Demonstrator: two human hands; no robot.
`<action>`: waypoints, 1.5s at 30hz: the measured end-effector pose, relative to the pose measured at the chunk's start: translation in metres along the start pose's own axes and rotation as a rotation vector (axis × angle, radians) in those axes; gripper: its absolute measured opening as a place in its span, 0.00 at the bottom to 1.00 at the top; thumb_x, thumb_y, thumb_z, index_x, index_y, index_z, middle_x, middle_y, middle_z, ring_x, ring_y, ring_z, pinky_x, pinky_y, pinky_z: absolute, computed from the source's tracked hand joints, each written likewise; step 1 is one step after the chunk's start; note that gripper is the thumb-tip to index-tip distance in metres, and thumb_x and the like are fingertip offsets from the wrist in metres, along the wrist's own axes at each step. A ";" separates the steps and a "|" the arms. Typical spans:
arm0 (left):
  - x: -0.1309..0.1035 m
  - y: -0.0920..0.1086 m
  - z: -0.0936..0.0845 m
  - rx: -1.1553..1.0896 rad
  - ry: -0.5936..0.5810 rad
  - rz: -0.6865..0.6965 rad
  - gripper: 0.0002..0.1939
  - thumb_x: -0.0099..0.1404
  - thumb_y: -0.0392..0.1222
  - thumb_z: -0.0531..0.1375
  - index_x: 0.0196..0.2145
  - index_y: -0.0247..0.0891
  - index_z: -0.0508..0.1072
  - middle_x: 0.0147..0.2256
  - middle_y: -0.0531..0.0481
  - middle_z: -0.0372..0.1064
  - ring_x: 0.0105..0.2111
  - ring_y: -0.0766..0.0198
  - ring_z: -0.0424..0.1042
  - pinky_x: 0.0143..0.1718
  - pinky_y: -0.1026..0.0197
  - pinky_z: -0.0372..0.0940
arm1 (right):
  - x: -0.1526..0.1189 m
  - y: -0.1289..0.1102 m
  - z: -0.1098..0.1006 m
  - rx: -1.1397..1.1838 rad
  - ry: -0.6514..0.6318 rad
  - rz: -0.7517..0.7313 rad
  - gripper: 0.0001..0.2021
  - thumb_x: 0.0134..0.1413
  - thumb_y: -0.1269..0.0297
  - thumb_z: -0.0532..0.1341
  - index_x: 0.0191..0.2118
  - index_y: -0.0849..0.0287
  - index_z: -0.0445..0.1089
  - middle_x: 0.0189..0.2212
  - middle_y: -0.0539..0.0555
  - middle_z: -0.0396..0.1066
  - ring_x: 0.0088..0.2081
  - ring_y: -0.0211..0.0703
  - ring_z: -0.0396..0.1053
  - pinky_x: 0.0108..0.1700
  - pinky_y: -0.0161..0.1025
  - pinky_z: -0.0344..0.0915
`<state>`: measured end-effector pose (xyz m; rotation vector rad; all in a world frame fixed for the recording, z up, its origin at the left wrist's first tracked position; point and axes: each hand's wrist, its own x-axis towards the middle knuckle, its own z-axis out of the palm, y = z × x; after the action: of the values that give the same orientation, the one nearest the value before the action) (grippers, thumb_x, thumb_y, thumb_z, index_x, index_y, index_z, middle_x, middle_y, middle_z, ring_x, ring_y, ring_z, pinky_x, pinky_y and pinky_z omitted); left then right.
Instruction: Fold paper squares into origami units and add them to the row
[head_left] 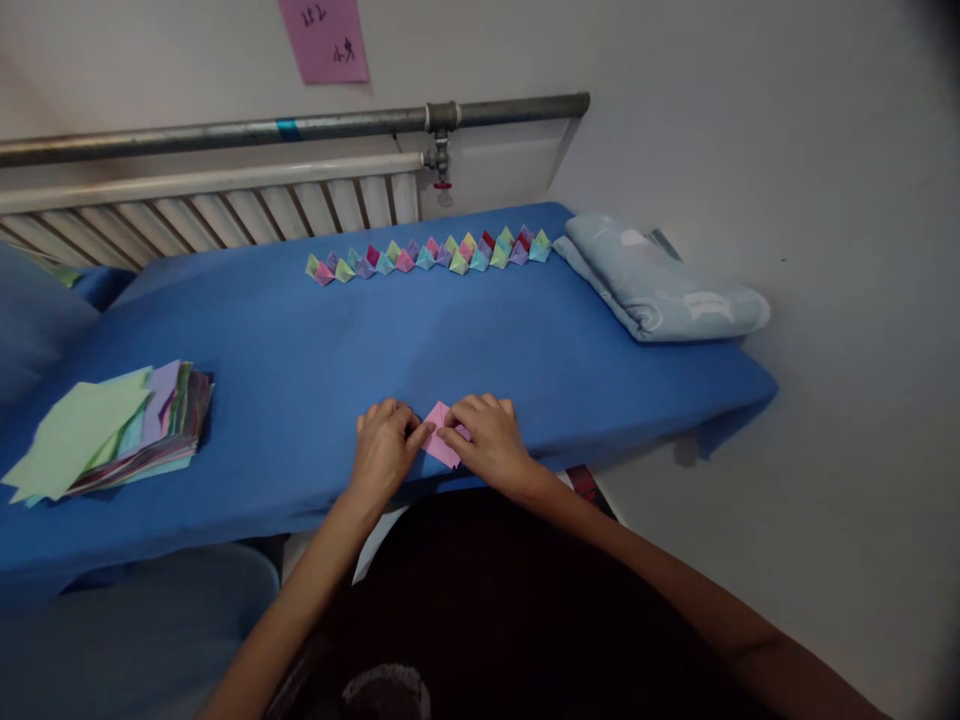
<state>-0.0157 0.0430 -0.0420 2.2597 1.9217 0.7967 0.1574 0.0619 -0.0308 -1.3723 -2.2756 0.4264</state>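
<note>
A small pink folded paper lies near the front edge of the blue-covered table, its top corner pointing away from me. My left hand holds its left side with thumb and fingers. From the right, my right hand grips the other side, the thumb resting on the paper's face. A bit of purple shows under my right fingers. Folded paper pieces in pink, green, blue, purple and red stand in rows at the back of the table.
At the left lies a stack of coloured paper sheets, light green on top. A folded light-blue blanket sits at the back right. Behind the table are a radiator and a metal pipe; a pink note hangs above.
</note>
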 end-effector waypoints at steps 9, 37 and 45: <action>-0.002 0.001 0.000 0.045 0.015 -0.044 0.14 0.64 0.50 0.60 0.26 0.39 0.70 0.31 0.47 0.67 0.34 0.54 0.64 0.35 0.53 0.57 | 0.005 -0.002 -0.003 0.020 -0.040 0.038 0.09 0.59 0.60 0.59 0.29 0.56 0.69 0.33 0.50 0.70 0.38 0.43 0.62 0.39 0.41 0.47; 0.095 0.004 -0.021 -0.124 -0.735 0.081 0.03 0.47 0.36 0.63 0.22 0.40 0.70 0.19 0.57 0.65 0.22 0.65 0.62 0.23 0.63 0.53 | 0.003 0.010 -0.002 0.321 0.118 0.117 0.03 0.50 0.71 0.58 0.31 0.56 0.66 0.34 0.50 0.69 0.38 0.41 0.66 0.43 0.41 0.56; 0.072 -0.013 -0.032 -0.582 -0.611 -0.212 0.10 0.50 0.40 0.65 0.32 0.38 0.73 0.23 0.54 0.69 0.23 0.67 0.67 0.24 0.65 0.61 | -0.005 0.024 -0.008 0.926 0.352 0.310 0.09 0.51 0.58 0.60 0.37 0.56 0.67 0.37 0.52 0.70 0.40 0.42 0.67 0.44 0.40 0.62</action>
<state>-0.0350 0.1048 0.0052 1.6541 1.3818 0.4702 0.1815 0.0689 -0.0361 -1.1486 -1.2806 1.0706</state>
